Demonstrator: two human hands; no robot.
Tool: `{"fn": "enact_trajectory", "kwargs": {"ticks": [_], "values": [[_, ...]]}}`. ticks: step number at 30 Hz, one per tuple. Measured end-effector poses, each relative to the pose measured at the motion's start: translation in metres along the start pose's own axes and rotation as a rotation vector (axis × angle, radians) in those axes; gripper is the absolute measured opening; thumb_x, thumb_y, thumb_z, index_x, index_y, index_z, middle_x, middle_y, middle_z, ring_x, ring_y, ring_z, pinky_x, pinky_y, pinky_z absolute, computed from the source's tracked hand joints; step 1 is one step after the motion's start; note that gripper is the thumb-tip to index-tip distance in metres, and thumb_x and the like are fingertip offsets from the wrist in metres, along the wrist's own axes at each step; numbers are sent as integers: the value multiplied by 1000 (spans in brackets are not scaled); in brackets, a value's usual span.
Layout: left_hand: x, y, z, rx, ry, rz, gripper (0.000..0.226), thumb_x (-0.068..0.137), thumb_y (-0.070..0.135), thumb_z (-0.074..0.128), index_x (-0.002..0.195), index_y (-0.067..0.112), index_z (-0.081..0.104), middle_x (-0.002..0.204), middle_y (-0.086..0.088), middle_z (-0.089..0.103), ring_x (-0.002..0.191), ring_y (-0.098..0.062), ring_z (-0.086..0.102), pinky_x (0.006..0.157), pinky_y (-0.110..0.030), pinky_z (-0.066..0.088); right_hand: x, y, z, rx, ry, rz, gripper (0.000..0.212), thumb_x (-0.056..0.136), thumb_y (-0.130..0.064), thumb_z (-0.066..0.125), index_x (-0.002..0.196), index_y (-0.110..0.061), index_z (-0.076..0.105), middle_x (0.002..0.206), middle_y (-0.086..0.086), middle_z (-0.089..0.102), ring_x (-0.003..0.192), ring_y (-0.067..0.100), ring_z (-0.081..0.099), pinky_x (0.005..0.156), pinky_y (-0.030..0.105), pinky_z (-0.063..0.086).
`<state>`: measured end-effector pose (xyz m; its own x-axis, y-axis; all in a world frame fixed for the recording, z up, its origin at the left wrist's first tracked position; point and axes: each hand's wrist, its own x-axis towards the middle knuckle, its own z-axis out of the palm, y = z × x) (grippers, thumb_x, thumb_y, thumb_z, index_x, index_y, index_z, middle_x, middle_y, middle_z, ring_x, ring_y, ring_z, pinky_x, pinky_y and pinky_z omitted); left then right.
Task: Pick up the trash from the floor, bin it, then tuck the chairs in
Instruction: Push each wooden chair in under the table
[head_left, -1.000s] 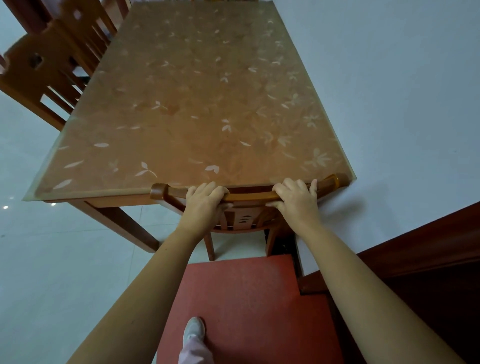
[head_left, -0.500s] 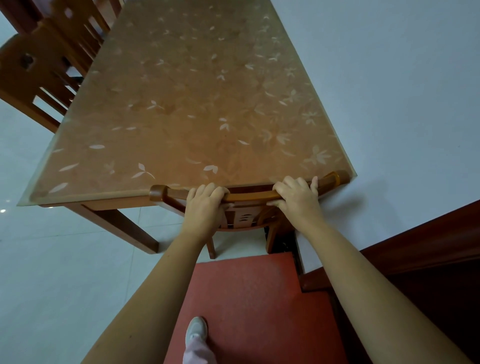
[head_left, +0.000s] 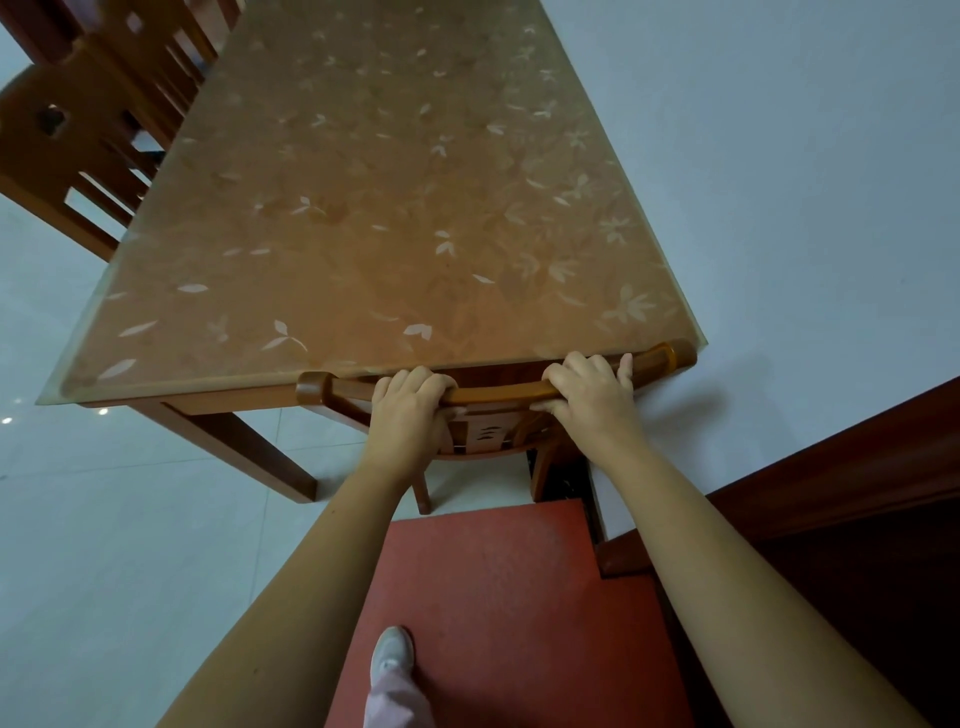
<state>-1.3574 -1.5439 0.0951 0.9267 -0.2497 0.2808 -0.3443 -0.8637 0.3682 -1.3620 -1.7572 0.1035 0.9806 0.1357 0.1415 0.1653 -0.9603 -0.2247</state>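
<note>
Found chair (head_left: 498, 396) tucked under near end of table (head_left: 389, 208), top rail right at the tabletop edge. Noted left hand (head_left: 410, 415) and right hand (head_left: 592, 397) each curled over that rail, gripping it, set apart along it. Logged second chair (head_left: 78, 150) at table's left side; shoe (head_left: 392, 657) on red mat (head_left: 493, 571).

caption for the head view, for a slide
Left hand and right hand grip the top rail of a wooden chair tucked under the table.
</note>
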Motion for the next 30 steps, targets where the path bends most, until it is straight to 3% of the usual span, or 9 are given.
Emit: {"fn": "enact_trajectory", "kwargs": {"ticks": [4,15,19,22,24,27,30], "values": [[7,4,-2,-44,-33,-29,18,80,19,67,95,8,65,90,-7,64,88,-28,54,80,-32,29,7,3,-4,-2,-37,6,28,83,-35,61,97,-11,61,95,6,54,98,28,47,104,67,8],[3,6,-1,28,0,-30,26,81,34,55,86,10,62,79,-5,59,75,-28,54,72,-28,24,1,-3,0,11,49,55,31,79,-34,65,99,-11,61,98,7,56,100,27,49,106,64,13],[1,12,-1,27,-37,-79,23,83,22,64,100,7,61,104,-11,61,99,-34,53,89,-40,33,-6,-14,-5,-9,8,105,41,84,-36,60,117,-14,53,120,5,51,122,25,38,108,59,16],[-6,20,-6,17,-91,-142,37,89,26,55,122,10,53,130,-9,51,126,-29,37,108,-47,20,-13,-22,-10,-21,-19,97,46,89,-33,54,130,-15,43,136,5,43,136,28,22,109,58,11],[-18,23,-11,11,-85,-145,41,90,25,54,129,12,49,136,-8,47,132,-28,32,109,-49,20,-21,-31,-13,-44,-13,80,48,90,-30,52,134,-15,40,140,6,40,138,29,19,109,59,7],[-44,22,-23,34,-37,-125,38,86,19,55,123,10,55,131,-11,54,126,-32,42,103,-53,31,-35,-52,-15,-41,27,20,48,87,-23,58,131,-10,45,138,10,44,135,30,28,108,61,9],[-69,11,-40,48,-53,-181,39,82,29,45,113,9,61,118,-8,62,118,-30,50,97,-48,37,-47,-81,-10,-14,110,-95,45,75,-16,70,117,-6,58,122,14,59,120,33,50,98,66,30]]}}
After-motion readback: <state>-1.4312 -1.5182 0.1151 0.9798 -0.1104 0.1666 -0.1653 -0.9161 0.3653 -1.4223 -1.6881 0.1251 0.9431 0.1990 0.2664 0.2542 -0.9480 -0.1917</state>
